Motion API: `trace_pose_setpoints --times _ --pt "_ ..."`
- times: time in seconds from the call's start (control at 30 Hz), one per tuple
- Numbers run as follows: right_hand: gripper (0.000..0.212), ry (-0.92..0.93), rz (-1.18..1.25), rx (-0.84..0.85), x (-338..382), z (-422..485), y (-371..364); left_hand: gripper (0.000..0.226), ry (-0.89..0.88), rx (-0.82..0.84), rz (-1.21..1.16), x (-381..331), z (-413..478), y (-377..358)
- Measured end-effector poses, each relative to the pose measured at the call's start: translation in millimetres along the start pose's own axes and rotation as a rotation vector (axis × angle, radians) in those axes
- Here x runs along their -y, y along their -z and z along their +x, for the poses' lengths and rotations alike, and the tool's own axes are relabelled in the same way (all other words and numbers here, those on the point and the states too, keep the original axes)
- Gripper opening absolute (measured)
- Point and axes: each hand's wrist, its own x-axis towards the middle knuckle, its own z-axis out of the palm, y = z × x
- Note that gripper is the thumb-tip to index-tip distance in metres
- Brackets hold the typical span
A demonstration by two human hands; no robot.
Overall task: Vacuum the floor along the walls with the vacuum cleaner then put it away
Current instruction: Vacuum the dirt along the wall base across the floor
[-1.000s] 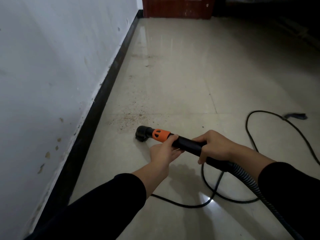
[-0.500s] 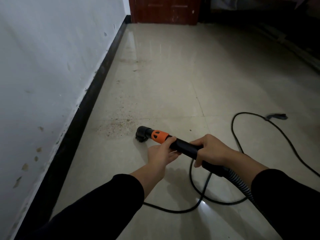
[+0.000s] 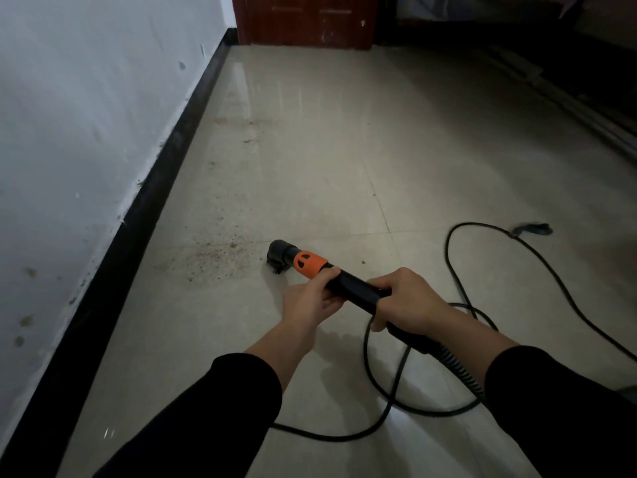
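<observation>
The vacuum wand is a black tube with an orange collar and a small black brush nozzle touching the tiled floor. My left hand grips the tube just behind the orange collar. My right hand grips it further back, where the ribbed hose begins. A patch of brown dirt lies on the tile just left of the nozzle, between it and the black skirting board. The vacuum's body is out of view.
A white wall runs along the left. A black power cord loops over the floor under and right of my hands, with a dark scrap beside it. More dirt lies further along. A red-brown door stands ahead, dark furniture at right.
The view has shifted forward and right along the wall, so the door shows more. The nozzle stays at the right edge of the dirt patch and both hands keep their grip.
</observation>
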Motion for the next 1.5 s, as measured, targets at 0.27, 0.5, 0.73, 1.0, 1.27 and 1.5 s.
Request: trace_pose_setpoints --times 0.27,0.5,0.73,1.0,1.27,1.5 --pt "0.04 -0.01 -0.001 -0.067 -4 8 7 0.019 -0.006 0.041 -0.04 -1 16 -17" --pt "0.043 -0.005 -0.009 -0.088 -10 19 9 0.018 -0.019 0.034 -0.057 0 30 -27" --pt "0.033 0.006 0.01 -0.098 -5 34 7 0.02 -0.047 0.011 -0.058 -7 41 -24" --pt "0.032 0.018 0.038 -0.069 4 47 2 0.018 -0.068 -0.027 -0.069 -17 46 -15" --pt "0.032 0.031 0.041 -0.028 7 44 0 0.021 -0.082 -0.065 -0.056 -17 39 -7" --pt "0.034 0.048 0.028 0.021 10 39 -5 0.019 -0.067 -0.091 -0.085 -16 25 2"
